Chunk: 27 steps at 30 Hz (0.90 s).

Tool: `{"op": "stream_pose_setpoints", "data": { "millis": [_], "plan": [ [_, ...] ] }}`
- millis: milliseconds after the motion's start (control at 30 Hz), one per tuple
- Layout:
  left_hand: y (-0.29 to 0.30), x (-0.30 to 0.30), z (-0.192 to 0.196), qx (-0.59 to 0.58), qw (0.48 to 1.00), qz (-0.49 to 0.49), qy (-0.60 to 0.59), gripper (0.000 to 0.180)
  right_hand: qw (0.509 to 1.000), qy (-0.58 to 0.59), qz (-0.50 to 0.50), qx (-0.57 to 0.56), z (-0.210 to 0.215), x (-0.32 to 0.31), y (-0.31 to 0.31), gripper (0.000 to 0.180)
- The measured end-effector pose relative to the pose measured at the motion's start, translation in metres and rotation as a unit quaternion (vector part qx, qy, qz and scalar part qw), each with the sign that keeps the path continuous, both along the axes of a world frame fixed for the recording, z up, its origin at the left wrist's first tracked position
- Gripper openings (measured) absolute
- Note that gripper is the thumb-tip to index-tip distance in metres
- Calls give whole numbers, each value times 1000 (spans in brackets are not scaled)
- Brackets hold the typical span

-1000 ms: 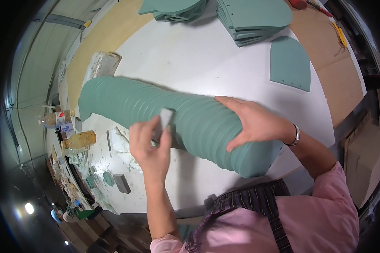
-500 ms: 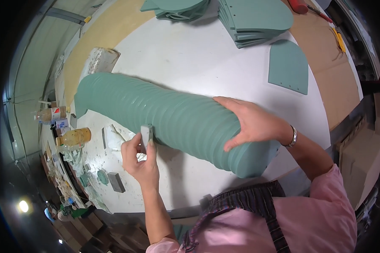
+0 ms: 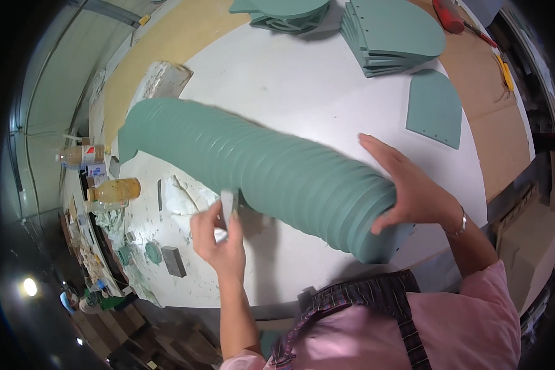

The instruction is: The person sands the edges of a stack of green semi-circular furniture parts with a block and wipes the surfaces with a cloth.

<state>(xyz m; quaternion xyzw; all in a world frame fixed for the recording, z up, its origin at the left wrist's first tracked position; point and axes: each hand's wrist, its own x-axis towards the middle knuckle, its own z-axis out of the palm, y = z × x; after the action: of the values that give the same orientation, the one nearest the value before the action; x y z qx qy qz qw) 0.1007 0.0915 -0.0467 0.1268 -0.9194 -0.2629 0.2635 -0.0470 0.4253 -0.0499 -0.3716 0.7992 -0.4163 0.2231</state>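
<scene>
A long row of green rounded sheets (image 3: pixel 253 160), packed face to face on edge, runs slantwise across the white table. My left hand (image 3: pixel 219 237) pinches a small light-grey block (image 3: pixel 228 206) between thumb and fingers, beside the near edge of the row's middle. Whether the block touches the sheets I cannot tell. At the right end of the row, my right hand (image 3: pixel 413 191) is spread wide, its thumb at the end sheets and its fingers reaching out past their far side. A bracelet circles that wrist.
Beyond the row lie a stack of green sheets (image 3: pixel 401 31), a second pile (image 3: pixel 290 11) and one single sheet (image 3: pixel 435 108). A white block (image 3: pixel 163 80) stands against the row's far left end. On the left are bottles (image 3: pixel 114 192), a dark grey block (image 3: pixel 174 262) and white crumpled material (image 3: pixel 179 196).
My right hand has slid right and its fingers have come off the row's top. My left hand still holds the grey block. The whole view has shifted slightly.
</scene>
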Motion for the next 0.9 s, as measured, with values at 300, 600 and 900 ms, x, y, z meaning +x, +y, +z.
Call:
{"op": "stream_pose_setpoints", "data": {
  "millis": [300,600,900],
  "plan": [
    [-15,-40,21,-51,997,-39,-40,33,961,162,-224,22,-29,69,-10,76],
    [-12,-51,29,-87,993,-58,-51,30,937,223,-263,-53,-47,67,-15,65],
    [-19,-36,9,33,999,-33,-26,29,939,216,-260,-61,-45,68,-19,63]
  ]
}}
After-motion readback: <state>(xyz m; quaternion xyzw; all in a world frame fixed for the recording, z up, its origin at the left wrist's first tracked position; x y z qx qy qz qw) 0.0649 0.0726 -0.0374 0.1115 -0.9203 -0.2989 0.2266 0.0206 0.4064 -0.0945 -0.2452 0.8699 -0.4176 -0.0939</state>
